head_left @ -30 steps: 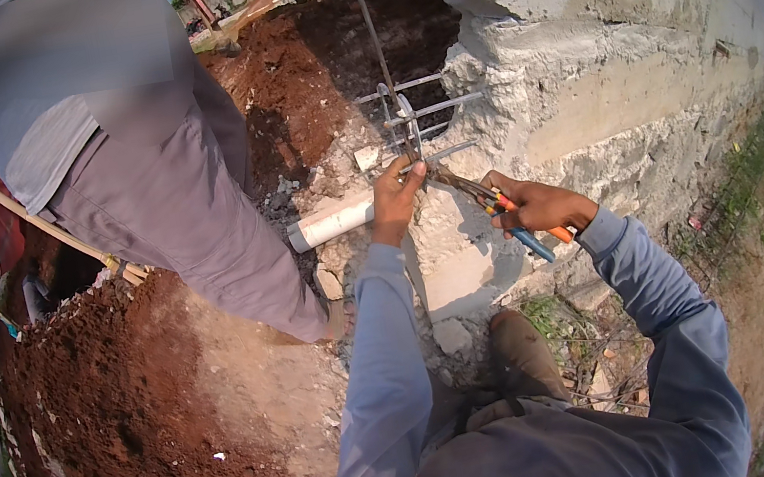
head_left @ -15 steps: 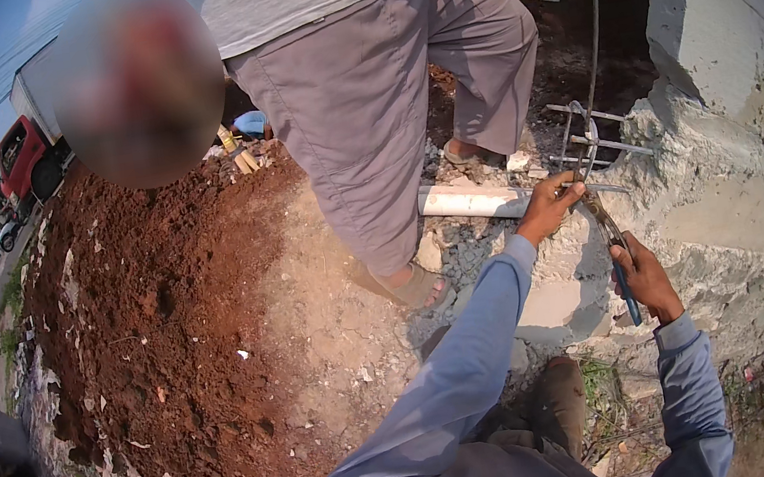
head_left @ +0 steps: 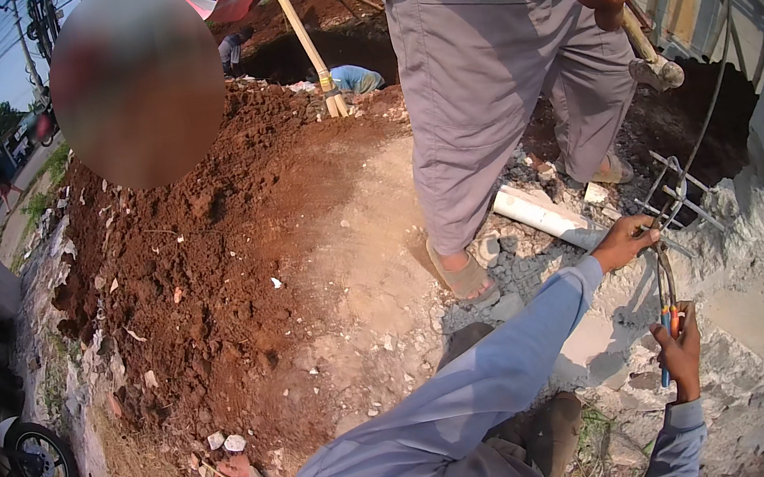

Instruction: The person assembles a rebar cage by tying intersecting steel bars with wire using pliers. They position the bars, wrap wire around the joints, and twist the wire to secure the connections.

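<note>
My right hand (head_left: 680, 347) is wrapped round a pair of long-handled pincers (head_left: 663, 293) with blue and orange grips, its jaws pointing up. Just above the jaws, my left hand (head_left: 628, 243) is closed on the lower end of a thin metal rod (head_left: 714, 90). That rod curves up to the right, past a small frame of steel bars (head_left: 677, 192) that sticks out of the broken concrete (head_left: 750, 253). My left fingertips partly hide where rod and jaws meet.
A co-worker in grey trousers (head_left: 482, 115) stands close ahead, holding a hammer (head_left: 658, 71). A white pipe (head_left: 547, 219) lies by their feet. Red soil (head_left: 203, 295) is heaped to the left, with a bamboo pole (head_left: 303, 38) beyond. A motorcycle wheel (head_left: 40, 464) shows at far left.
The view has swung left, so the co-worker and my hands sit further right. The co-worker's hands and hammer are now visible. The pincers' handles look more spread, with an orange grip showing.
</note>
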Motion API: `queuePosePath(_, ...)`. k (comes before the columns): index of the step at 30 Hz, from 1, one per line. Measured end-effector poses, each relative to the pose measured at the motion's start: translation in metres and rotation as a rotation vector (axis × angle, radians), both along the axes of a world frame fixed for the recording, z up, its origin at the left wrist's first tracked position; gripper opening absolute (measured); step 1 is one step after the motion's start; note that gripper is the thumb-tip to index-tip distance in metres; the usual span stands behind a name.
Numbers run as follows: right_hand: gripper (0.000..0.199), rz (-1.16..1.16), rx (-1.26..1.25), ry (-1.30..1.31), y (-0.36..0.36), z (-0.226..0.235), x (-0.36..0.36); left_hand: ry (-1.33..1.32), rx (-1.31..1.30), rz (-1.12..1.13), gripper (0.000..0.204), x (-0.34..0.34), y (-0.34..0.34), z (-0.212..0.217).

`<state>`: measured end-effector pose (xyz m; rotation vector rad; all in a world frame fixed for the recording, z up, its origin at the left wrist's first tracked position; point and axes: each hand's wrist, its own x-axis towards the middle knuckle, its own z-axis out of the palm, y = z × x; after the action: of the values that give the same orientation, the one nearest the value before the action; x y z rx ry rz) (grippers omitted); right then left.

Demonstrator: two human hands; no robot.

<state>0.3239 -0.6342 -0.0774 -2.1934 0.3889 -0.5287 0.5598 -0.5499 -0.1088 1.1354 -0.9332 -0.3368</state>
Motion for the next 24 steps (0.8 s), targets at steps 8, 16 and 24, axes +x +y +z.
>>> queuePosePath(8,0.036,-0.238,-0.704,-0.032,0.012,-0.006,-0.010,-0.009,0.025,-0.008,0.046,0.016,-0.002,-0.008)
queuePosePath(16,0.038,0.138,0.914,0.063,0.028,-0.001,-0.005,-0.063,-0.030,0.050,0.040,0.009,0.001,-0.004)
queuePosePath(24,0.029,0.498,1.640,-0.227,0.061,-0.062,0.031,0.067,-0.042,-0.022,0.025,0.009,0.014,-0.004)
